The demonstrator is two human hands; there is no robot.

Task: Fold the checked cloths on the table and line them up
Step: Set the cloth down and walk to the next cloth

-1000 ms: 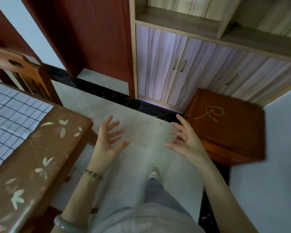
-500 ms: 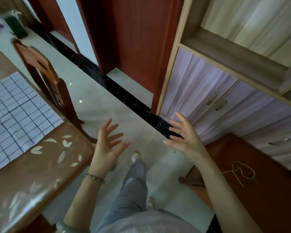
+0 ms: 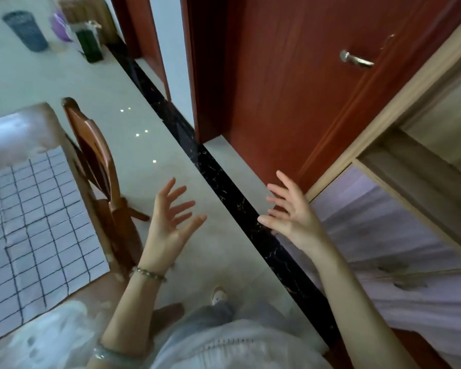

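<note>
White checked cloth (image 3: 35, 227) is being shown spread flat on the counter (image 3: 96, 288), well to the left of both hands and untouched by them. The left hand (image 3: 171, 222) and the right hand (image 3: 293, 219) are being held up over the floor (image 3: 218, 257), apart, palms turned toward each other, fingers spread, nothing grasped. A wooden chair (image 3: 91, 145) is being seen between the cloth and the left hand.

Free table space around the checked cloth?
Bare table strip between checked cloth and the near edge; another beyond its far edge, washed by glare. Chair crowds the right side. Left hand and right hand hover over floor.
</note>
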